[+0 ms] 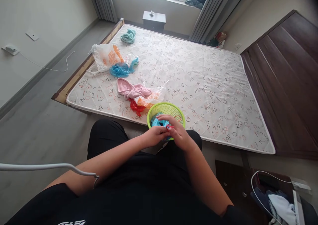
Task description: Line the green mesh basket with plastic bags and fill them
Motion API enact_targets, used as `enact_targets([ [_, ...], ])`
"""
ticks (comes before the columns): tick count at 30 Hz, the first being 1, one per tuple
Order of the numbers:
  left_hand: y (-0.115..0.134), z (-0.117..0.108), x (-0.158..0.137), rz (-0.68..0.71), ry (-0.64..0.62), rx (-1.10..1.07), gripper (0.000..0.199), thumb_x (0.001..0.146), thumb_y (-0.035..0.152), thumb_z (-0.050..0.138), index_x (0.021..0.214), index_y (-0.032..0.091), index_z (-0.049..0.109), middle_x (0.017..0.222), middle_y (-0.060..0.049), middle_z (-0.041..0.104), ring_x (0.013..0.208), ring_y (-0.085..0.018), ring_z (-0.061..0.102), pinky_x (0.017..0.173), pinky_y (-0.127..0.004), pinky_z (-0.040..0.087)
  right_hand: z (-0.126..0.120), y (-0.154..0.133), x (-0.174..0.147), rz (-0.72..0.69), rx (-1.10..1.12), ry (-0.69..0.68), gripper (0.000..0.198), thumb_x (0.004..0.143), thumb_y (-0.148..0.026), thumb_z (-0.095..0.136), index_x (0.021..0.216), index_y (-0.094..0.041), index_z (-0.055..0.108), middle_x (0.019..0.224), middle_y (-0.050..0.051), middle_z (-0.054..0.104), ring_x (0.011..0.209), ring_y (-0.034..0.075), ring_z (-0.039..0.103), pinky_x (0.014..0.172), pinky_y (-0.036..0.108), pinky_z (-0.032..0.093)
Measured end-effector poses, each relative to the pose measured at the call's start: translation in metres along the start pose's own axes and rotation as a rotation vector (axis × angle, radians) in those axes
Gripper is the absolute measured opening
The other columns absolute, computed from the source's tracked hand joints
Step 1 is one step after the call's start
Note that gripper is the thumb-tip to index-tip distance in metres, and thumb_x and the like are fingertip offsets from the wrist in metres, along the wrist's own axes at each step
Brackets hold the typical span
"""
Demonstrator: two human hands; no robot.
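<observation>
My left hand [157,136] is closed, its thumb and fingers pinched together over the near side of a lime-green plastic basket [183,114]. My right hand [179,134] meets it there, fingers curved over the basket's opening. A thin red strip [169,126] shows where the two hands meet; its kind cannot be made out. Just beyond the fingers is a crumpled light-blue plastic bag [156,122], lying in the basket and partly hidden by my hands. The basket appears to rest between my knees, against the mattress edge.
On the mattress [213,86] lie a pink cloth [131,90], a red plastic bag [136,107], a white-and-orange bag [155,97], a larger white bag [101,58], a blue bag [119,70] and a teal cloth [128,36]. A white cable [49,167] hangs at left.
</observation>
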State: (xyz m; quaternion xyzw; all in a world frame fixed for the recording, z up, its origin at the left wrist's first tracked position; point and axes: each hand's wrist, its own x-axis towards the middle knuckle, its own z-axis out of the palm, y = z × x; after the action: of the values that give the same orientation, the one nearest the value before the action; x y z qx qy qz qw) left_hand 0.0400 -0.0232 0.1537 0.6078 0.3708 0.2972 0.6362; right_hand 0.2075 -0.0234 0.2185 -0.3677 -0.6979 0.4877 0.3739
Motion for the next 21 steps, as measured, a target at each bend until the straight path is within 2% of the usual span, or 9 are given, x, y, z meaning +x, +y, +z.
enact_targets([
  [1,0.002,-0.004,0.000,0.010,-0.034,0.023,0.031,0.094,0.042,0.070,0.076,0.017,0.075,0.071,-0.004,0.067,0.070,-0.018,0.060,0.074,-0.032,0.051,-0.006,0.004,0.000,0.032,-0.028,-0.025,0.057,0.103,-0.069,0.041,0.132,-0.026,0.066,0.137,0.011,0.067,0.130,0.030,0.060,0.113,0.048,0.044],
  [3,0.007,-0.010,0.000,0.029,-0.066,0.009,0.036,0.097,0.048,0.066,0.082,0.017,0.076,0.073,-0.005,0.068,0.074,-0.018,0.061,0.076,-0.032,0.051,-0.017,0.014,-0.002,0.139,-0.111,-0.041,0.061,0.103,-0.070,0.041,0.138,-0.025,0.065,0.125,0.011,0.073,0.118,0.029,0.067,0.106,0.047,0.049],
  [6,0.010,-0.017,-0.001,0.003,-0.015,-0.055,0.035,0.097,0.051,0.067,0.095,0.018,0.078,0.076,-0.004,0.070,0.079,-0.018,0.063,0.076,-0.030,0.050,-0.026,0.026,-0.006,0.241,-0.267,0.012,0.044,0.101,-0.059,0.054,0.117,-0.023,0.074,0.095,0.007,0.076,0.090,0.025,0.070,0.088,0.041,0.053],
  [9,0.008,-0.019,-0.001,-0.041,0.080,-0.170,0.036,0.093,0.053,0.071,0.100,0.017,0.076,0.076,-0.002,0.069,0.066,-0.013,0.058,0.062,-0.026,0.045,-0.025,0.030,-0.010,0.251,-0.310,0.136,0.029,0.097,-0.050,0.063,0.095,-0.024,0.075,0.090,0.006,0.076,0.083,0.023,0.068,0.079,0.037,0.051],
  [12,0.004,-0.018,0.001,-0.071,0.207,-0.347,0.043,0.087,0.058,0.075,0.100,0.017,0.070,0.080,-0.001,0.071,0.055,-0.009,0.053,0.054,-0.025,0.040,-0.015,0.029,-0.013,0.333,-0.204,0.253,0.029,0.096,-0.051,0.064,0.091,-0.024,0.073,0.077,0.003,0.072,0.070,0.021,0.064,0.068,0.035,0.049],
  [14,0.002,-0.017,0.003,-0.104,0.251,-0.415,0.045,0.083,0.059,0.079,0.099,0.018,0.066,0.082,-0.001,0.072,0.054,-0.010,0.056,0.053,-0.024,0.041,-0.005,0.028,-0.015,0.368,-0.122,0.249,0.031,0.096,-0.053,0.064,0.092,-0.024,0.072,0.072,0.002,0.069,0.064,0.019,0.061,0.063,0.034,0.048],
  [18,-0.001,-0.017,0.005,-0.166,0.284,-0.492,0.047,0.079,0.056,0.085,0.099,0.019,0.065,0.071,0.004,0.068,0.045,-0.007,0.051,0.048,-0.021,0.037,0.016,0.032,-0.017,0.264,-0.215,0.140,0.025,0.099,-0.045,0.059,0.088,-0.025,0.071,0.080,0.005,0.072,0.074,0.022,0.065,0.072,0.036,0.051],
  [21,-0.004,-0.020,0.005,-0.229,0.298,-0.625,0.050,0.075,0.055,0.090,0.095,0.015,0.066,0.078,0.001,0.072,0.046,-0.004,0.049,0.047,-0.019,0.038,0.021,0.032,-0.019,0.171,-0.383,0.053,0.022,0.100,-0.037,0.057,0.086,-0.025,0.069,0.086,0.008,0.072,0.084,0.025,0.066,0.079,0.039,0.051],
])
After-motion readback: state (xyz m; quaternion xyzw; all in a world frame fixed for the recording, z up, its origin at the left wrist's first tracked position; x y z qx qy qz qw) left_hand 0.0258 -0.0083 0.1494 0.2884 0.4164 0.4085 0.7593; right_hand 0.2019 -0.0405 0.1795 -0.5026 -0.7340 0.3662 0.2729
